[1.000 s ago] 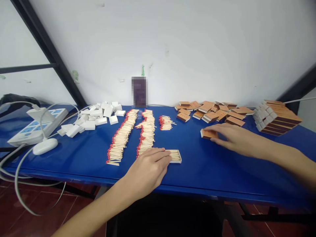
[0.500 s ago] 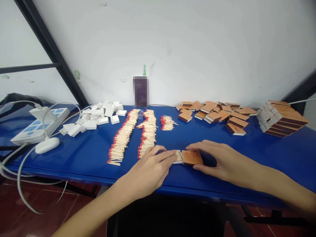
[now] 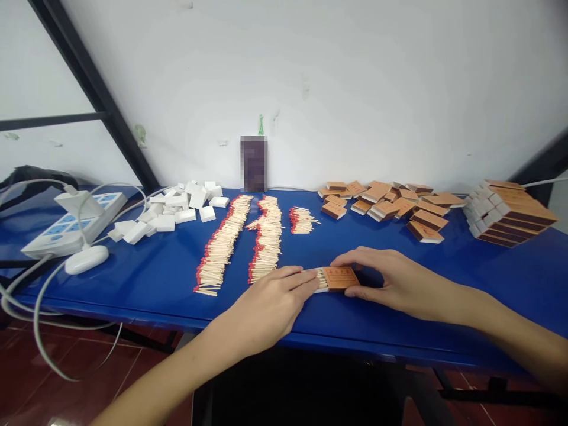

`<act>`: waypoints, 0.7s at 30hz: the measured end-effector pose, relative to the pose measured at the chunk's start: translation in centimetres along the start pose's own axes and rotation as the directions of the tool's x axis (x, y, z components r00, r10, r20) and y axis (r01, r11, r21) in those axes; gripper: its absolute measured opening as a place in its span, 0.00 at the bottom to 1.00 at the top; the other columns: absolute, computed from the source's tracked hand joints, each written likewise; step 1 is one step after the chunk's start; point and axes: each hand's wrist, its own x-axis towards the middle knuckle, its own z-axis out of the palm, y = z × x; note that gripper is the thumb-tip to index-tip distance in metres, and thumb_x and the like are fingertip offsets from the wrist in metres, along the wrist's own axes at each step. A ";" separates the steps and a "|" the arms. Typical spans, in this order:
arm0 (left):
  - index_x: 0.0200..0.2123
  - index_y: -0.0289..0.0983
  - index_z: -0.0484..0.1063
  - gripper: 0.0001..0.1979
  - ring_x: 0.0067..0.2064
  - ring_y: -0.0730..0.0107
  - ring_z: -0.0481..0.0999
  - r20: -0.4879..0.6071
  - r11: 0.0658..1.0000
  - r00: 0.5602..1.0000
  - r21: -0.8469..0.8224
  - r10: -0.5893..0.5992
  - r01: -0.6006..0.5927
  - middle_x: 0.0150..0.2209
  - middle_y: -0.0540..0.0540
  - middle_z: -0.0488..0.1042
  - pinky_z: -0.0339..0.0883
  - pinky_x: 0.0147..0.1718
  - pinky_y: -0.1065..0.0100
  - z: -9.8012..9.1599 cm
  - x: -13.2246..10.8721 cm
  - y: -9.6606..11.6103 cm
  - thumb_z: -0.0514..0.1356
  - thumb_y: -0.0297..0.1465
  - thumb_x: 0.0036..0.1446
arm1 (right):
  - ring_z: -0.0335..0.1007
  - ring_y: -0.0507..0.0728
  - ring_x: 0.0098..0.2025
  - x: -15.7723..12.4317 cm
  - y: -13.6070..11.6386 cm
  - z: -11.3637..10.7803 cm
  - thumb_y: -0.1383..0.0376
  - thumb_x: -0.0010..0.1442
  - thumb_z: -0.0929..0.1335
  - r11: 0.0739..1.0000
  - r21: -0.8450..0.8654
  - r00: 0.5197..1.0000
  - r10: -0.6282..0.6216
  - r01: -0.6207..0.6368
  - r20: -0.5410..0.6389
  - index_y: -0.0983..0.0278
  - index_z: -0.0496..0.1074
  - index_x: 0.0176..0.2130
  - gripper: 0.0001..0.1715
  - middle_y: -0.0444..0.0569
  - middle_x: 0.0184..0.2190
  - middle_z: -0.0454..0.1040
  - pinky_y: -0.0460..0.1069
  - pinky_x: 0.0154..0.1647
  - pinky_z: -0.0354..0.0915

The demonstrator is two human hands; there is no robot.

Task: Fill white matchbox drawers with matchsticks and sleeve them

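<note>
My left hand (image 3: 279, 299) lies over a white matchbox tray (image 3: 322, 289) full of matches (image 3: 321, 278), its fingers closed on the tray's left part and hiding it. On the right, my right hand (image 3: 386, 281) grips an orange-brown matchbox sleeve (image 3: 341, 278) between thumb and fingers. The sleeve's left end meets the tray, and the two lie in line on the blue table (image 3: 355, 331). Left of the hands are two long rows of red-tipped matches (image 3: 224, 242), (image 3: 267, 236) and a smaller match pile (image 3: 302, 220).
White trays (image 3: 177, 204) are heaped at the back left. A loose pile of sleeves (image 3: 390, 201) lies at the back right, beside a stack of matchboxes (image 3: 510, 213). A power strip (image 3: 75, 225) with white cables stands at the left. A pixelated dark object (image 3: 254, 164) leans on the wall.
My right hand has moved the sleeve slightly left, against and partly over the tray's right end. My left hand stays on the tray.
</note>
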 end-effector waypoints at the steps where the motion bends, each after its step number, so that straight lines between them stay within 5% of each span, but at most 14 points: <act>1: 0.58 0.33 0.67 0.19 0.59 0.62 0.71 -0.001 1.000 1.000 0.005 0.003 -0.003 0.59 0.44 0.71 0.66 0.59 0.60 0.0 0.0 0.0 0.52 0.21 0.65 | 0.73 0.62 0.48 0.1 0.0 0.0 0.49 0.60 0.68 1.000 0.006 1.000 -0.002 0.002 0.001 0.56 0.72 0.53 0.24 0.50 0.48 0.77 0.58 0.49 0.68; 21: 0.58 0.33 0.66 0.24 0.60 0.63 0.69 0.053 0.998 0.998 0.047 0.026 -0.029 0.59 0.44 0.71 0.63 0.61 0.61 -0.3 0.2 0.2 0.52 0.17 0.59 | 0.75 0.61 0.47 0.8 -0.5 -0.7 0.52 0.59 0.69 0.995 0.097 0.999 -0.017 0.012 0.051 0.57 0.75 0.49 0.20 0.48 0.47 0.79 0.55 0.48 0.69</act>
